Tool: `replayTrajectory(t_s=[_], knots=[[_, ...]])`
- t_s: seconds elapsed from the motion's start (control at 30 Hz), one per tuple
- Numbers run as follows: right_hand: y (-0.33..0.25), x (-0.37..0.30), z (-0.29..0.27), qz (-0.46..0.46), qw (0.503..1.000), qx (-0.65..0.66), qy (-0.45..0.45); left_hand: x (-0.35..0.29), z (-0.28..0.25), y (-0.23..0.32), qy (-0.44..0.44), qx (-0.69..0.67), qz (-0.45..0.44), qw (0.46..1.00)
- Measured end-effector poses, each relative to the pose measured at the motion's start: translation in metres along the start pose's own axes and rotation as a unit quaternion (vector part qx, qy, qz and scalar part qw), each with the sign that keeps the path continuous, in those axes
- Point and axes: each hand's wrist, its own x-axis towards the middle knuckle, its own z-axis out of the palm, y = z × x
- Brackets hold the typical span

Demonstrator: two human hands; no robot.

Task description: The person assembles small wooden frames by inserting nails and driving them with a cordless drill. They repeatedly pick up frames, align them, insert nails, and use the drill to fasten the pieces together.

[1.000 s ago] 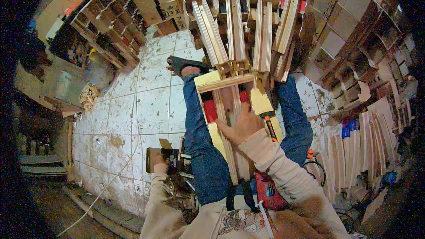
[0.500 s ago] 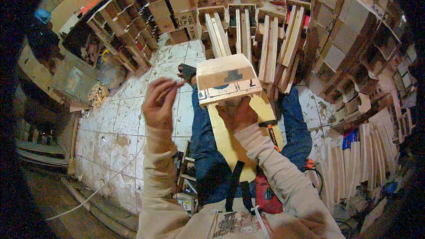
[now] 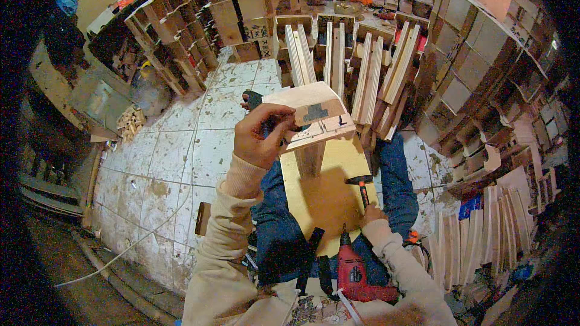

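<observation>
Around you spreads the white tiled floor (image 3: 172,160), stained and scattered with small bits of debris. To your right rises a bank of stacked wooden boxes (image 3: 456,42), with a row of pale curved slats (image 3: 474,247) standing closer to you. Straight ahead, past the far edge of the yellow board, bundles of layered wooden strips (image 3: 365,78) slope in your direction, side by side.

The yellow board (image 3: 290,190) lies over your lap, between the legs of your blue jeans (image 3: 278,229). The wooden assembly (image 3: 325,98) is at its far edge, raised above the surface: its broad end panel faces up toward you and bears a dark patch and some pen marks, and a wooden upright (image 3: 310,160) shows beneath the panel. A red power drill (image 3: 350,265) rests in your lap at the board's near right corner, its chuck pointing away from you.

Your left hand (image 3: 264,137) is at the left side of the assembly's panel, fingers bent in to meet the thumb; you cannot tell from this view whether they grip the panel or something small. Your right hand (image 3: 373,213), by the board's right edge, is wrapped around the black-and-orange handle of the hammer (image 3: 364,193), whose dark head sits over that same edge, well below the assembly.
</observation>
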Motion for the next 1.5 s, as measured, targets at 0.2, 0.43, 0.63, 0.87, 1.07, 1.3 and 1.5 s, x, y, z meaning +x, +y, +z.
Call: replayTrajectory(t_s=[0.2,0.43,0.63,0.87,1.07,1.3,1.5], knots=[[0.018,-0.008,-0.049,-0.019,0.979,0.201,-0.008,0.003,0.002,-0.006,0.019,0.007,0.004,1.000],[-0.028,-0.074,-0.221,-0.177,0.820,0.540,0.060,0.001,0.002,-0.006,0.012,0.042,0.038,0.998],[-0.066,-0.126,-0.310,-0.324,0.847,0.421,0.012,-0.007,0.005,0.006,0.023,-0.002,-0.019,1.000],[-0.079,-0.139,-0.332,-0.342,0.884,0.319,0.008,-0.005,0.004,-0.002,0.037,0.015,0.002,0.999],[-0.071,-0.163,-0.345,-0.356,0.672,0.628,0.166,-0.004,0.012,-0.025,0.061,-0.096,0.044,0.993],[-0.096,-0.129,-0.324,-0.347,0.892,0.288,0.011,-0.001,0.011,-0.035,0.062,-0.070,0.064,0.994],[-0.075,-0.110,-0.315,-0.313,0.852,0.284,0.308,0.003,0.012,-0.042,0.062,-0.070,0.073,0.993]])
